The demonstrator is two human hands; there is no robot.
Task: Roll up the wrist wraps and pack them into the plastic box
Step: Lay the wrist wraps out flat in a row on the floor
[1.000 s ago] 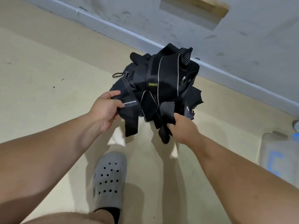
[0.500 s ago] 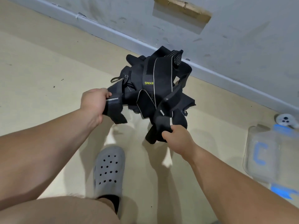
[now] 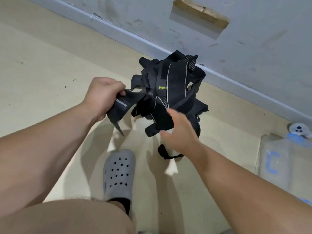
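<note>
A tangled bundle of black wrist wraps [image 3: 173,92] with grey edging and yellow lettering hangs above the floor, near the wall. My left hand [image 3: 103,97] grips one strap end with a grey label at the bundle's left side. My right hand [image 3: 180,130] is blurred, its fingers spread against the lower right of the bundle, gripping nothing that I can see. A black strap loop [image 3: 163,152] dangles below that hand. The clear plastic box [image 3: 285,159], marked with a blue letter, stands on the floor at the right edge.
A grey baseboard and wall [image 3: 236,48] run diagonally behind the bundle. My foot in a grey perforated clog [image 3: 119,174] is planted on the beige floor below the wraps. A small white controller [image 3: 298,130] lies beside the box.
My right hand has let go of the strap it was holding and now lies spread against the bundle. My left hand keeps its grip. The view has tilted slightly.
</note>
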